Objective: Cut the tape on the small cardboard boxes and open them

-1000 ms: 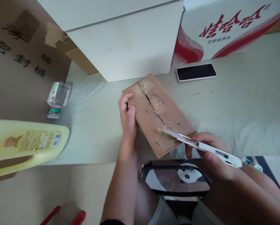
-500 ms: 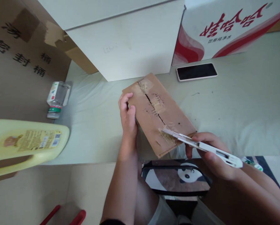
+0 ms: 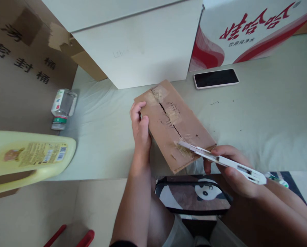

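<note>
A brown cardboard box (image 3: 186, 125) lies tilted over the front edge of the cloth-covered surface, a dark split running along its top between torn patches of tape. My left hand (image 3: 140, 127) grips its left side, thumb and fingers at the edge. In my right hand (image 3: 235, 168) is a white utility knife (image 3: 228, 163), its blade out and pointing left. The blade's tip is over the scuffed tape near the box's near end; whether it touches I cannot tell. Some fingers of my right hand are hidden behind the knife and beside the box corner.
Behind the box stand a white box (image 3: 143, 55) and a red-and-white carton (image 3: 235, 37), with a phone (image 3: 216, 78) before the carton. To the left are a clear bottle (image 3: 63, 108), a yellow jug (image 3: 45, 154) and a large carton (image 3: 22, 85). A panda-patterned bag (image 3: 192, 195) is below.
</note>
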Available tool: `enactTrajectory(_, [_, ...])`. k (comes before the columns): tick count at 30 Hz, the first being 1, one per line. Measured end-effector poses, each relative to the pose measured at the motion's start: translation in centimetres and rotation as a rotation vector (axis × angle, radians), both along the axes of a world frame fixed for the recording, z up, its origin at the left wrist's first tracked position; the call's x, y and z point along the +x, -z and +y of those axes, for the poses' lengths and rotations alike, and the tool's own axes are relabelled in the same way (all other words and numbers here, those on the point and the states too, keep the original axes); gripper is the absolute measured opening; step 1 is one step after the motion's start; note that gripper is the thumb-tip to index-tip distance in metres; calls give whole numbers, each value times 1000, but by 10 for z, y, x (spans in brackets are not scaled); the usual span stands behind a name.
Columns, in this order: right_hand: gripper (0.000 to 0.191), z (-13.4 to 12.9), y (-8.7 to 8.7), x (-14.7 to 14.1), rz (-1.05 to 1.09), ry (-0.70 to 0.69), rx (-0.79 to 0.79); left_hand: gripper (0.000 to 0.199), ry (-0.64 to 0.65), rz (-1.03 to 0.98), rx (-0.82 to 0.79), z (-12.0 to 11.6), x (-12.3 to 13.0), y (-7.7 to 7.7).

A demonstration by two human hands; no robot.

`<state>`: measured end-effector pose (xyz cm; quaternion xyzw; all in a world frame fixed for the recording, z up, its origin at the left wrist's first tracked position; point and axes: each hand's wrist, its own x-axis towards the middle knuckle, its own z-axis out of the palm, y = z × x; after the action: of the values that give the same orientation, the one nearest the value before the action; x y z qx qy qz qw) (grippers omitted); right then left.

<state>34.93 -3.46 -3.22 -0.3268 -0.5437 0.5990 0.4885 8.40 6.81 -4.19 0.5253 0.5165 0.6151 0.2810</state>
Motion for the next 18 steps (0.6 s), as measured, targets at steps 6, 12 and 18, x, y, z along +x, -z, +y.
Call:
enactTrajectory(6, [31,2,-2,-2,54,-11,36,53,10,7,7,0,-1,-1])
enactTrajectory(12, [32,1,-2,-2,23,9,13,52,-4,26,8,0,0,0])
enactTrajectory(18, [30,3,-4,0,46,-40,34,52,-1,19,5,1,0,0])
